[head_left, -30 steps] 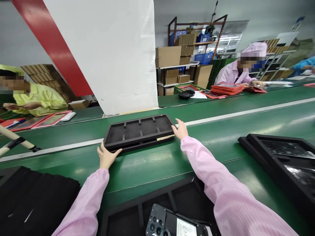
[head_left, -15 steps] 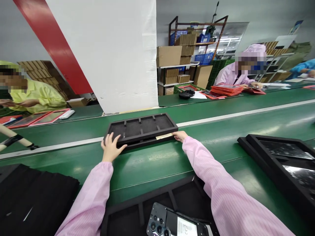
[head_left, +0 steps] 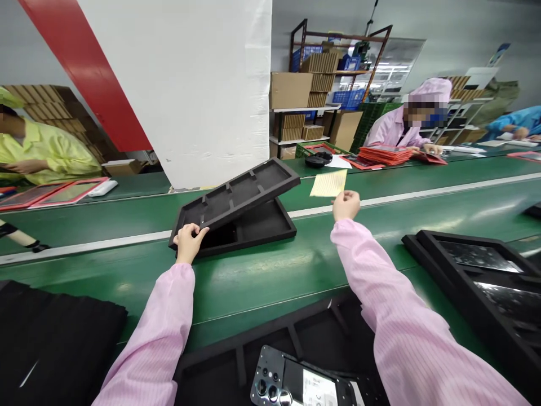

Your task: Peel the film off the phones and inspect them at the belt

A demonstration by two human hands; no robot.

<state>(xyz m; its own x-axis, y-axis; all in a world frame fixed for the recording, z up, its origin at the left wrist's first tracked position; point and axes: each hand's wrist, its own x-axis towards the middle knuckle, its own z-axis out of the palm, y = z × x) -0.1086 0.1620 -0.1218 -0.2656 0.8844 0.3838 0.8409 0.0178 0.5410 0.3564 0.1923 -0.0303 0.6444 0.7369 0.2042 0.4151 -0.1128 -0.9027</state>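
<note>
My left hand (head_left: 190,242) is closed on the near left edge of a black foam tray (head_left: 253,189), which tilts with its right end raised. Beneath it, a second black foam tray (head_left: 270,223) lies flat on the green conveyor belt (head_left: 249,276). To the right, my right hand (head_left: 346,204) pinches a yellowish sheet of paper (head_left: 329,184) by its lower corner, above the belt. Nearest to me is a larger black tray (head_left: 226,366) with dividers, in which a phone back with several camera rings (head_left: 274,378) lies, partly cut off by the frame.
A dark stack of foam trays (head_left: 54,338) stands at left. On the right, black trays with glossy panels (head_left: 477,256) are stacked. Across the belt, one co-worker in pink (head_left: 393,127) sits by red-edged panels (head_left: 386,155); another wears yellow (head_left: 51,146).
My right hand has drawn the paper out from between the trays, up and to the right. The upper tray's right end has risen, and my left fingers have closed on its edge.
</note>
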